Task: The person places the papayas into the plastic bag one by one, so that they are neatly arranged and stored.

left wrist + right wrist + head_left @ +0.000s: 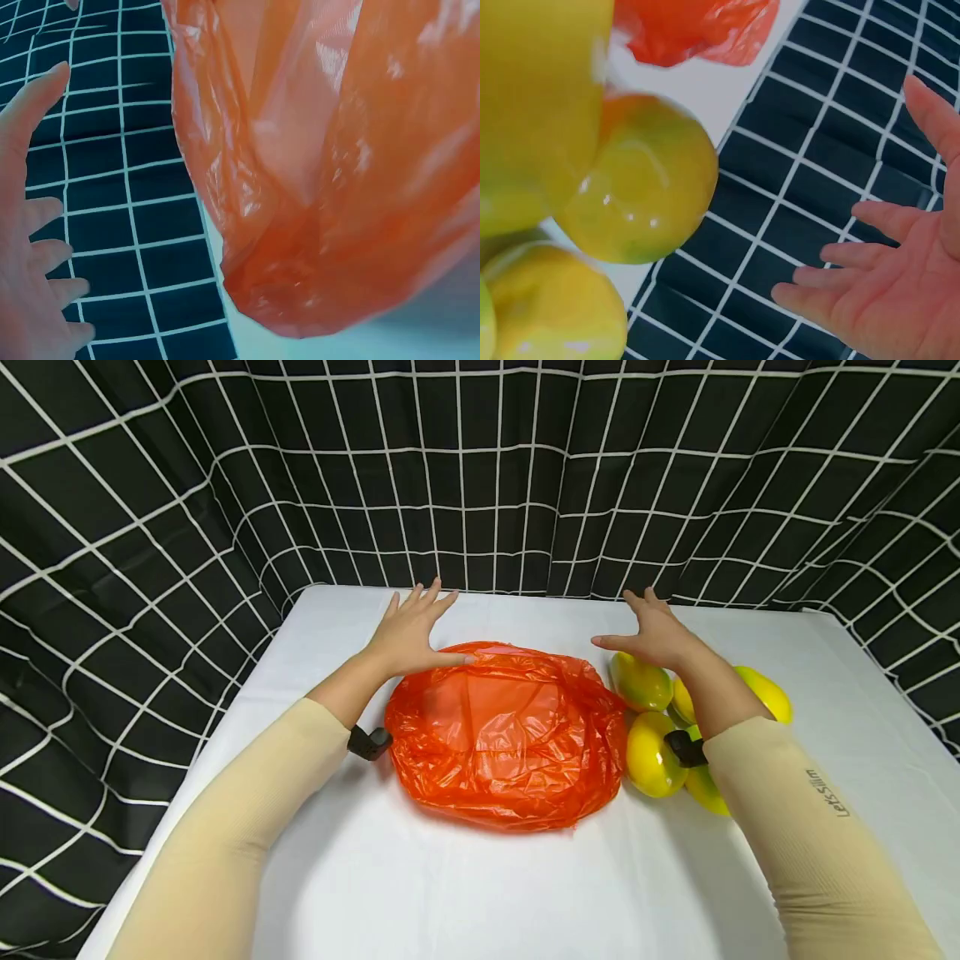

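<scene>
A crumpled red-orange plastic bag [502, 739] lies spread in the middle of the white table, its mouth facing up. Over its upper left edge my left hand [411, 631] hovers with fingers spread and thumb stretched out over the rim; whether the thumb touches the bag I cannot tell. My right hand [656, 635] is raised above several yellow-green mangoes [654, 756], its fingers apart and nothing held. In the left wrist view the bag [322, 187] fills the right side, apart from the palm. The right wrist view has mangoes [641, 180] close up, with the hand [900, 277] away from them.
The mangoes sit in a cluster against the bag's right side, partly hidden by my right forearm. A white cloth covers the table [450, 893]. Black curtains [495, 477] with a white grid stand along the back and both sides.
</scene>
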`<state>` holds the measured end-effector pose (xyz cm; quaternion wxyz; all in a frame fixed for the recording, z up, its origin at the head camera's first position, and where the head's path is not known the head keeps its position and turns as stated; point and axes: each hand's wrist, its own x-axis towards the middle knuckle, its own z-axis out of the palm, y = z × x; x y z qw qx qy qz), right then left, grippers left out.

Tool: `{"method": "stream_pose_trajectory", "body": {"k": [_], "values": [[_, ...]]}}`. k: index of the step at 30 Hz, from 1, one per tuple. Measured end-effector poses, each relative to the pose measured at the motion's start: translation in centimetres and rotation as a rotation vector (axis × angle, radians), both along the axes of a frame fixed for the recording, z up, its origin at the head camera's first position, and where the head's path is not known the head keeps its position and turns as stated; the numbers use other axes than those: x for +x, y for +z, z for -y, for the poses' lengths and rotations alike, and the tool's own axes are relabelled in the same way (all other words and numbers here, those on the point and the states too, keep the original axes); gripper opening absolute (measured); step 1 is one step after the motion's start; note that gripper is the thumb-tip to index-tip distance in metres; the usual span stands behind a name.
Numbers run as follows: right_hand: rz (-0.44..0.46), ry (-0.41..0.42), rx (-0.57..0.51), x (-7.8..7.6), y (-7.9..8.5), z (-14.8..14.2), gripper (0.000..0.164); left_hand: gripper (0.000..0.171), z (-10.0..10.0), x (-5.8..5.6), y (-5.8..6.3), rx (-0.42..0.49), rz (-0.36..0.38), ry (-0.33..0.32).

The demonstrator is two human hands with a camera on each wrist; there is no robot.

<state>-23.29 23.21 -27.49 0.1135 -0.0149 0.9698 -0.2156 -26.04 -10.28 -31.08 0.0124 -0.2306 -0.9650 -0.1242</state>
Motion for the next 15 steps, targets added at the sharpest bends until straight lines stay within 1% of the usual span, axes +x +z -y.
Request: {"method": "stream_pose_trajectory", "body": {"k": [2,5,9,12,15], "values": [[0.036,-0.012,-0.045,0.7,0.2,-0.1,0.098,0.096,0.0,0.3,-0.2,0.082,0.051,0.013],[0.060,-0.020,-0.097,1.7,0.3,-0.3,0.097,0.090,0.2,0.7,-0.7,0.210,0.122,0.041],[0.064,-0.032,-0.157,3.3,0.2,-0.3,0.096,0.082,0.7,1.5,-1.5,0.394,0.182,0.088],[0.064,-0.049,-0.201,4.4,0.0,-0.3,0.095,0.080,1.0,2.1,-2.2,0.515,0.212,0.130],[0.054,-0.077,-0.236,5.6,-0.3,-0.4,0.095,0.079,1.5,2.5,-2.9,0.622,0.270,0.183]]}}
